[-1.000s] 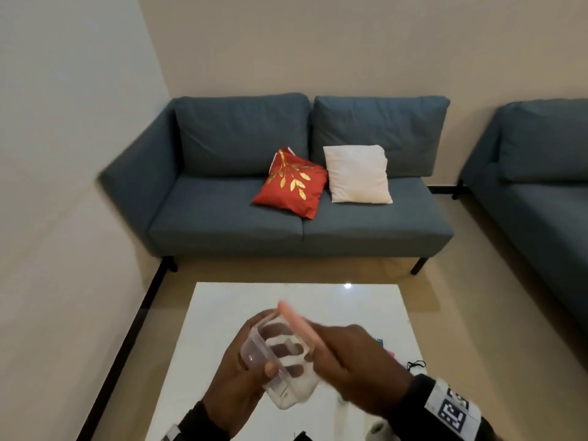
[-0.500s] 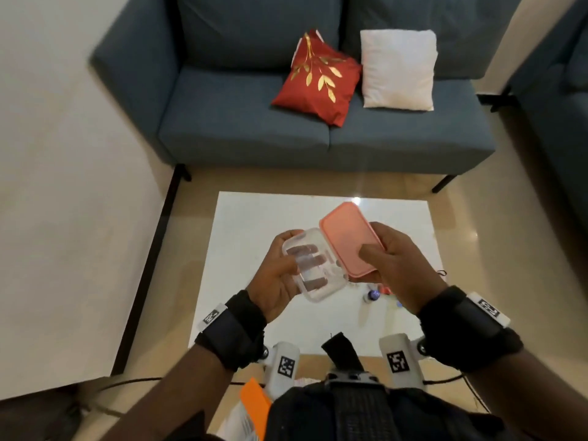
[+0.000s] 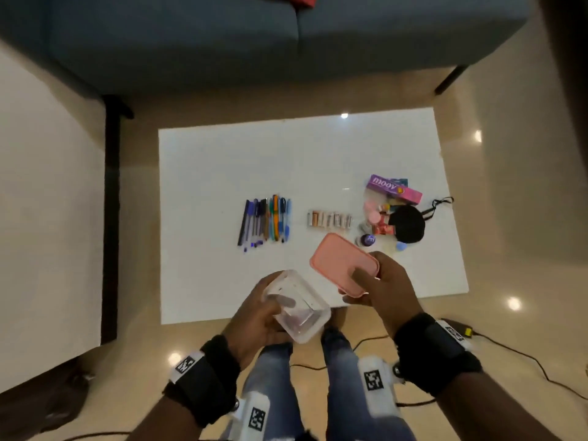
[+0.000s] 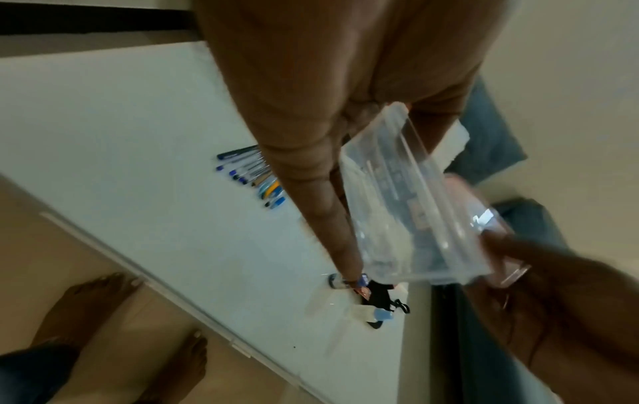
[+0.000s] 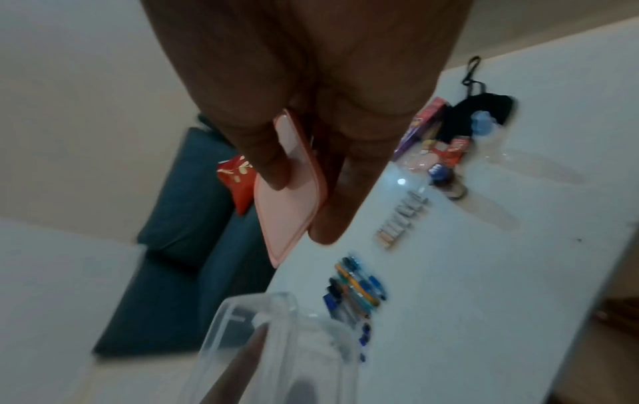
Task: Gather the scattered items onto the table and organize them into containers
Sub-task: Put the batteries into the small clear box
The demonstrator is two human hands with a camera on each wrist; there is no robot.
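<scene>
My left hand (image 3: 259,316) grips a clear plastic container (image 3: 297,305) above the near edge of the white table (image 3: 222,160); the left wrist view shows the container (image 4: 408,207) empty. To its right, my right hand (image 3: 380,284) pinches the container's pink lid (image 3: 342,262), thumb on top; in the right wrist view the lid (image 5: 294,199) sits between thumb and fingers. On the table lie a row of pens (image 3: 265,222), a row of small batteries (image 3: 329,219), and a pile with a purple box (image 3: 393,187) and a black mask (image 3: 409,229).
A blue-grey sofa (image 3: 286,36) stands beyond the table, with a red cushion (image 5: 238,175) on it. A wall (image 3: 47,218) runs along the left. Cables (image 3: 525,358) lie on the tiled floor near my feet. A small blue cap (image 3: 401,247) sits by the mask.
The lid has come off the container and the two hands have moved apart. My head has tilted down, bringing the pens, batteries and pile into view.
</scene>
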